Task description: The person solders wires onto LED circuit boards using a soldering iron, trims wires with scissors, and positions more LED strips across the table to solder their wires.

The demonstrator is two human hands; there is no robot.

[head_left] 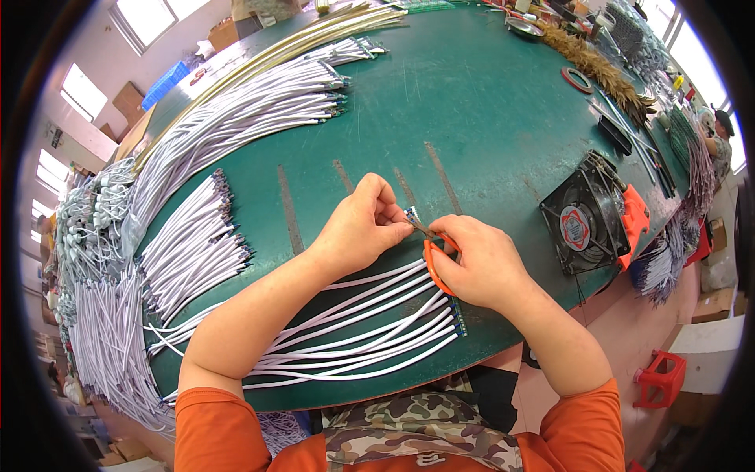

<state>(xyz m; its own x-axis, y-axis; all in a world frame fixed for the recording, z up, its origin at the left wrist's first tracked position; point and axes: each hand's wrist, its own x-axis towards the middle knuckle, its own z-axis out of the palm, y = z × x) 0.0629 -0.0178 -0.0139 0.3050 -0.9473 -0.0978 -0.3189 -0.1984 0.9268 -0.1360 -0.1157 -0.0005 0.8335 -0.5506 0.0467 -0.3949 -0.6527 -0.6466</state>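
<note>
My right hand (481, 259) is closed round orange-handled scissors (437, 267). Their blades reach left to the fingertips of my left hand (363, 224), which is closed in a pinch. What those fingers hold is too small and covered to make out. A small piece of narrow green strip (411, 213) shows right beside the blades and fingertips. Below my right hand, more of a green strip (462, 321) lies on the table, with a row of white cables (385, 334) joined to it and running left beneath my left forearm.
Bundles of white cables (197, 244) cover the left side of the green table (464, 94), with longer ones (259, 102) farther back. A black fan (578, 224) stands at the right, near a tape roll (576, 80). A red stool (661, 379) is on the floor; another person (720, 145) is at far right.
</note>
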